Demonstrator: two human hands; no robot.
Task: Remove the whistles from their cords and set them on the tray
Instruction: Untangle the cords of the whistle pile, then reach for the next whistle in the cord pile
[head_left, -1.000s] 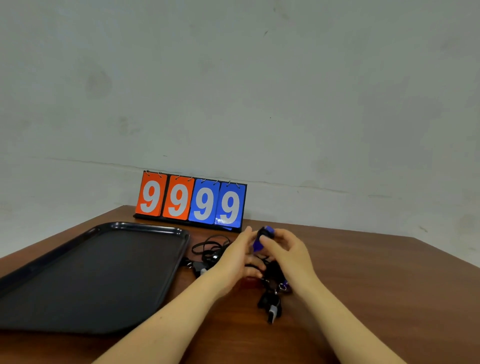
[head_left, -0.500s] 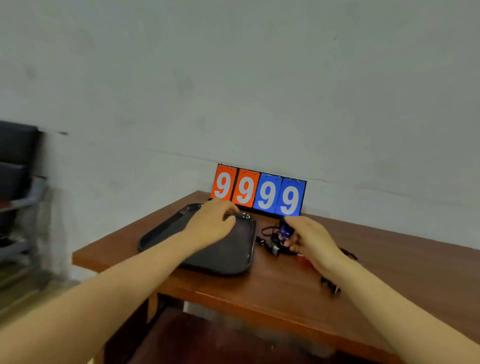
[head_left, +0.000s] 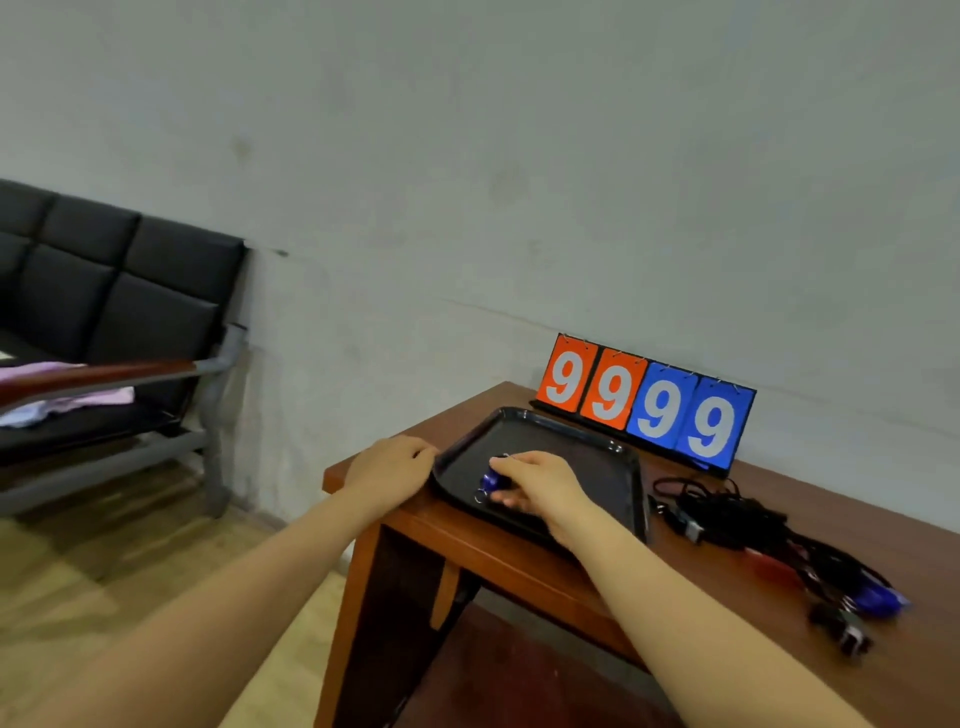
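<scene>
Right hand (head_left: 540, 486) pinches blue whistle (head_left: 489, 480) over tray (head_left: 621, 496), near its front-left corner. Left hand (head_left: 389, 467), fingers curled, rests on tray's left rim, at the table (head_left: 571, 566) corner. Risk: whistle rolls off the rim, or the tray gets nudged off the edge.

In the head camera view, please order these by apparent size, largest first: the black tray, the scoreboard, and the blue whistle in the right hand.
1. Tray, though it lies nearer the camera.
2. Scoreboard.
3. Blue whistle, clearly the smallest.
</scene>
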